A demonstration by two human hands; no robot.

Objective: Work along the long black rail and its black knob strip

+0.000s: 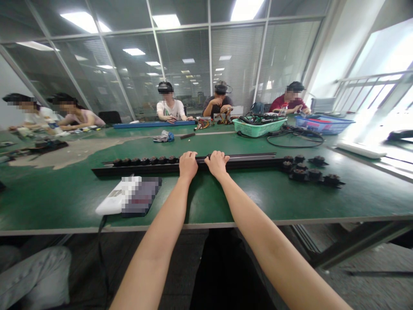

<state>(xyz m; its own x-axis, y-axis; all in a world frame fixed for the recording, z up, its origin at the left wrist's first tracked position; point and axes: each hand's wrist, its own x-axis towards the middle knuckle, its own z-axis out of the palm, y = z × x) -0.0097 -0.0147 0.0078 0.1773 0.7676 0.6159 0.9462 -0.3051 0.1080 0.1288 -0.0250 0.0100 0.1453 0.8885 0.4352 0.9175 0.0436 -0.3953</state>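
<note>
The left hand (188,165) and right hand (217,165) grasp the black rail (245,162), fingers curled over it; they sit just apart (grip strength unseen); round fittings (145,162) line it.

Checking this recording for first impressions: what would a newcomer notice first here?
The bare left hand and right hand stand out first, side by side on a long black rail across the green workbench. Round black parts line the rail and cluster at its right end. Farther back sits a teal plastic basket of cables, near seated people.
</note>
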